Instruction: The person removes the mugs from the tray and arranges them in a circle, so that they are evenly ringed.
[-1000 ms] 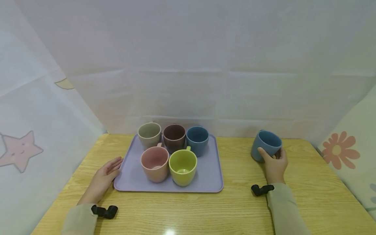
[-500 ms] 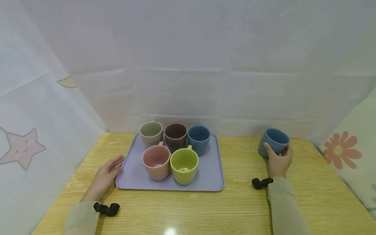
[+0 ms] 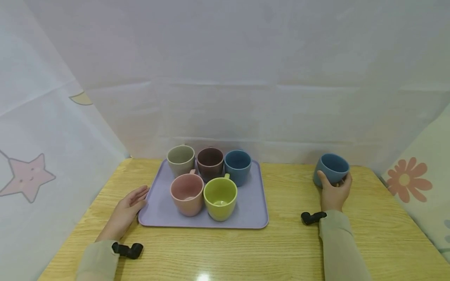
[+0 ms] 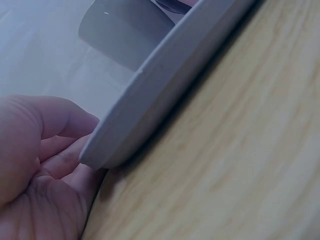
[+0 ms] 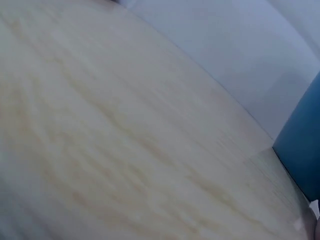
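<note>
At the right of the head view my right hand (image 3: 335, 194) grips a blue mug (image 3: 330, 168), thumb on its near left side and fingers on its right side. The mug's blue wall (image 5: 302, 145) fills the right edge of the right wrist view, its base close over the table. My left hand (image 3: 127, 210) lies at the left edge of a lilac tray (image 3: 159, 212), fingers extended and thumb at the rim. On the tray stand a grey-beige mug (image 3: 181, 168), a brown mug (image 3: 210, 171), a second blue mug (image 3: 238, 173), a pink mug (image 3: 188, 205) and a yellow-green mug (image 3: 220, 208).
The wooden table (image 3: 225, 249) runs to a white cloth backdrop (image 3: 218, 78) behind the tray. Patterned cloth (image 3: 31, 179) hangs at both sides. Table surface (image 3: 286, 195) lies between the tray and the held mug.
My right hand has shifted the blue mug to the right, farther from the tray. The left hand stays at the tray's edge, and the mugs on the tray stand as before.
</note>
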`<state>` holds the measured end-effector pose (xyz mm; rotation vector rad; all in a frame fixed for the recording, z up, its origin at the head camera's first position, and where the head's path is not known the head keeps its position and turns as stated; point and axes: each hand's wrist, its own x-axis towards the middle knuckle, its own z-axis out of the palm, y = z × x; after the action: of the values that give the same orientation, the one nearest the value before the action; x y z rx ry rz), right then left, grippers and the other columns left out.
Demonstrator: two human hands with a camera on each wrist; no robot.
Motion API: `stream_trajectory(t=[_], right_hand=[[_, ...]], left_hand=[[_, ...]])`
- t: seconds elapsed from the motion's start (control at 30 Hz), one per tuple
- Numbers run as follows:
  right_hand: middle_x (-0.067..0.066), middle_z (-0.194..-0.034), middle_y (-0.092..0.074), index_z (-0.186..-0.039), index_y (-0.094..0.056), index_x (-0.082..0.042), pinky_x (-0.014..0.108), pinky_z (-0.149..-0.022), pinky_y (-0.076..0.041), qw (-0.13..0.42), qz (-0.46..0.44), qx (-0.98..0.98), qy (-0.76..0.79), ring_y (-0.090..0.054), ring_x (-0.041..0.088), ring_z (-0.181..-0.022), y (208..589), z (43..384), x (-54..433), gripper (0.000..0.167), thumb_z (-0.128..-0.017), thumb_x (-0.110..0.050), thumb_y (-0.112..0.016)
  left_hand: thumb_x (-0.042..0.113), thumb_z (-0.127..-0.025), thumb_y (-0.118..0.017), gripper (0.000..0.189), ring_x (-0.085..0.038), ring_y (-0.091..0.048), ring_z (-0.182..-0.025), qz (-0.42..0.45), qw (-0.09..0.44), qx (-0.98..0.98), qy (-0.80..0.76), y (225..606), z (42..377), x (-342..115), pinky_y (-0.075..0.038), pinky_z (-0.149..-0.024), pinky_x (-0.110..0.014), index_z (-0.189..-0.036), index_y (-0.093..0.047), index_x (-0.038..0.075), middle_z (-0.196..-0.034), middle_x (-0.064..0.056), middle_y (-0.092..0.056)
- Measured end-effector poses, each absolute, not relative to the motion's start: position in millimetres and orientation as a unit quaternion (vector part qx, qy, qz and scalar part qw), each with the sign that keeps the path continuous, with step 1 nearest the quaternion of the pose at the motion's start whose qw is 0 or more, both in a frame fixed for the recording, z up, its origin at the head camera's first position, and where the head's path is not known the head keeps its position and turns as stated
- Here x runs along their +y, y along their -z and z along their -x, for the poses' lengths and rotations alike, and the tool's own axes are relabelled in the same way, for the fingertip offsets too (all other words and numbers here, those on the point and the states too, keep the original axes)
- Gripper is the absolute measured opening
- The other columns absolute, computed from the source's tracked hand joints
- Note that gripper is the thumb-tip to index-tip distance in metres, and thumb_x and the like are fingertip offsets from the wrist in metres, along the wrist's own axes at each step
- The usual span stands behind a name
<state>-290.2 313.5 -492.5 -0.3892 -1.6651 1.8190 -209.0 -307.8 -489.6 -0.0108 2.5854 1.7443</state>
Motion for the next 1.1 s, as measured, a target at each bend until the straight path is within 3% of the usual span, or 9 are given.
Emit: stream_trajectory(t=[0.33,0.73,0.97,1.1], right_hand=[[0.003,-0.164,-0.026,-0.161,-0.019,-0.035,0.045,-0.123,-0.027,0.274,0.131,-0.693,-0.653,-0.025,0.027,-0.152,502.1,302.2,325.1,0.093,-0.090,-0.032,-0.079],[0.008,-0.163,-0.027,-0.162,-0.020,-0.024,0.038,-0.124,-0.025,0.263,0.143,-0.677,-0.672,-0.028,0.021,-0.150,494.9,295.7,324.0,0.093,-0.090,-0.031,-0.078],[0.008,-0.167,-0.015,-0.162,-0.012,-0.021,0.030,-0.124,-0.025,0.262,0.157,-0.617,-0.726,-0.017,0.021,-0.154,479.1,276.9,309.5,0.097,-0.091,-0.021,-0.078],[0.008,-0.159,-0.027,-0.159,-0.023,-0.018,0.028,-0.120,-0.030,0.282,0.182,-0.600,-0.726,-0.028,0.021,-0.148,480.6,272.4,303.9,0.088,-0.091,-0.021,-0.078]], left_hand=[[0.014,-0.108,-0.048,0.059,-0.037,-0.031,-0.147,0.011,0.017,0.828,-0.561,489.9,208.4,-308.1,-0.039,-0.101,-0.006,-0.160,-0.023,0.000,-0.161,-0.023,-0.032],[0.015,-0.110,-0.046,0.057,-0.041,-0.030,-0.146,-0.003,0.012,0.823,-0.568,489.6,206.1,-306.9,-0.039,-0.097,-0.003,-0.159,-0.024,-0.002,-0.160,-0.025,-0.033],[0.011,-0.109,-0.045,0.056,-0.042,-0.028,-0.147,-0.007,0.013,0.822,-0.570,490.1,206.6,-307.4,-0.039,-0.098,-0.003,-0.159,-0.023,-0.002,-0.161,-0.025,-0.031],[0.009,-0.109,-0.045,0.056,-0.041,-0.029,-0.147,-0.002,0.014,0.827,-0.562,489.9,207.5,-307.4,-0.039,-0.098,-0.003,-0.159,-0.023,-0.001,-0.160,-0.024,-0.032]])
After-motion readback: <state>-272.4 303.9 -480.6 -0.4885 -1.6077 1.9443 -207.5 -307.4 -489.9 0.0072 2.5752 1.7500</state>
